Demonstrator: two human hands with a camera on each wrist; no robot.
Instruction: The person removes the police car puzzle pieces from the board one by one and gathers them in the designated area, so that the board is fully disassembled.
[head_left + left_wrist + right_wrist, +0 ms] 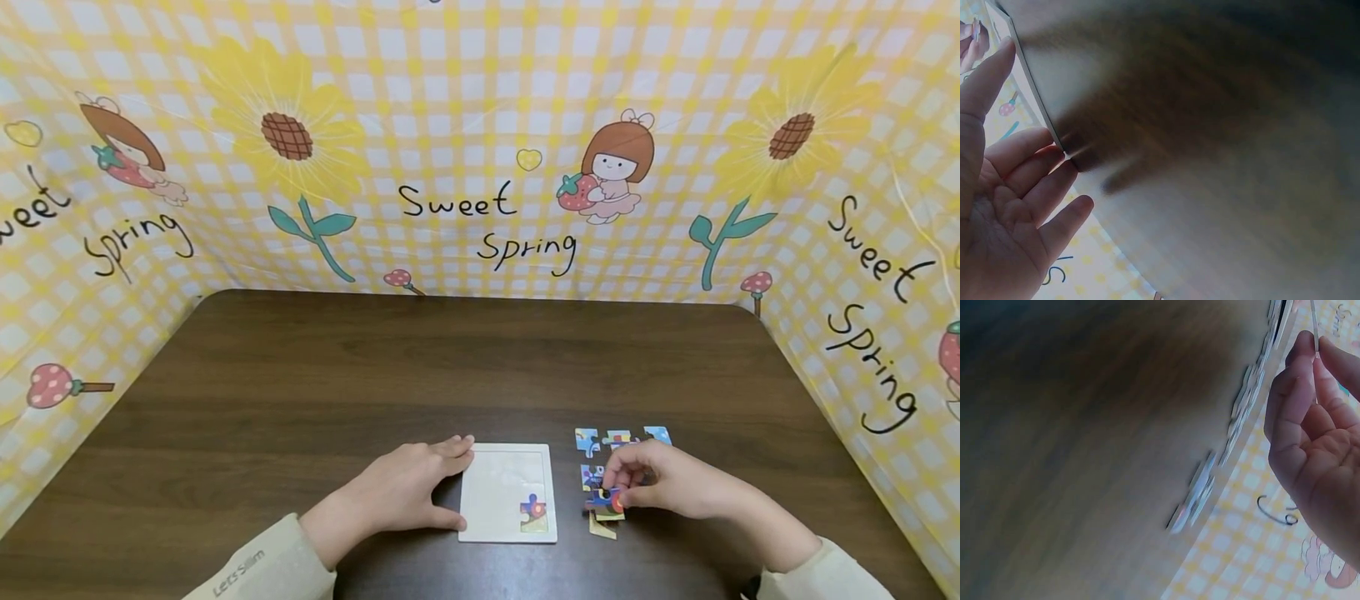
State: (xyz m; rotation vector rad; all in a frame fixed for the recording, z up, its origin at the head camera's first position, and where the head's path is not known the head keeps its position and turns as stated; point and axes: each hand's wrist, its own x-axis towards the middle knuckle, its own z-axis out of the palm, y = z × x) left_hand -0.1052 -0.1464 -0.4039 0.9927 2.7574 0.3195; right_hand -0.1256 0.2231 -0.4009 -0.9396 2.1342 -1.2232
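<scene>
A white puzzle tray (495,483) lies on the table, with one jigsaw piece (533,515) in its lower right corner. My left hand (397,492) rests against the tray's left edge, thumb at the near corner and fingers at the far one. To the right of the tray, my right hand (667,479) pinches a colourful puzzle piece (606,502) between thumb and fingers. In the right wrist view that piece (1315,325) shows edge-on, raised above the table. Loose pieces lie beneath and beyond this hand, among them a blue one (587,440) and a yellowish one (602,527).
The dark wooden table (450,358) has rounded far corners. A yellow checked cloth (450,108) with flowers and lettering stands as a wall behind it and on both sides. Another blue piece (657,434) lies at the far right of the loose group.
</scene>
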